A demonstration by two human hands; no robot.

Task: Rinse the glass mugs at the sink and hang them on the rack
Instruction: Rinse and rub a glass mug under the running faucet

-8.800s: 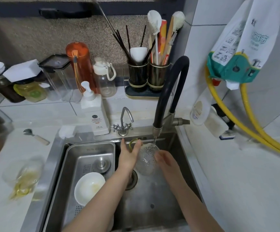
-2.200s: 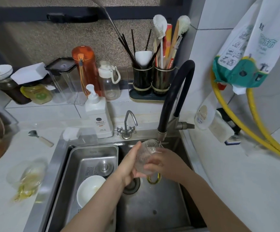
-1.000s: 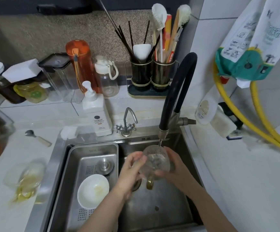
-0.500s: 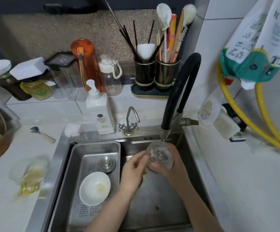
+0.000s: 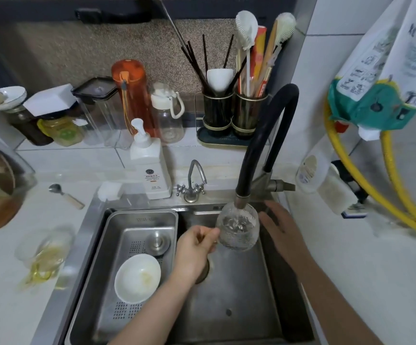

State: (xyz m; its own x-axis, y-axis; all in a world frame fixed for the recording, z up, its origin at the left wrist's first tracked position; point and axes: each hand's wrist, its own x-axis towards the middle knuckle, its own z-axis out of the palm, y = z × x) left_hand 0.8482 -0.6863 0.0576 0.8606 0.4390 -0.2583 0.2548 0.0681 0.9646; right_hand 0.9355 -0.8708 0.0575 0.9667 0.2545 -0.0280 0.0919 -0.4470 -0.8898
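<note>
Left hand (image 5: 194, 247) pinching the handle of the round textured clear glass mug (image 5: 238, 229), upright right under the black gooseneck faucet (image 5: 264, 145), over the steel sink (image 5: 246, 307). Right hand (image 5: 280, 226) loose beside it, gripping nothing. Wet one-handed hold, probably slippy; could clip the spout. Cluttered white tiled counter (image 5: 351, 270), no rack visible.

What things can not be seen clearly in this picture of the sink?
All in the head view:
- Mug handle: the left hand curls over where it meets the glass mug.
- Drain: mostly covered by the left wrist.
- Rack: no rack in view.
- Running water: the faucet nozzle sits at the mug mouth, so no stream is visible; only rippled water inside.
- Glass object on the left counter: too blurred to identify.
- Right hand: open beside the mug; contact unclear.
</note>
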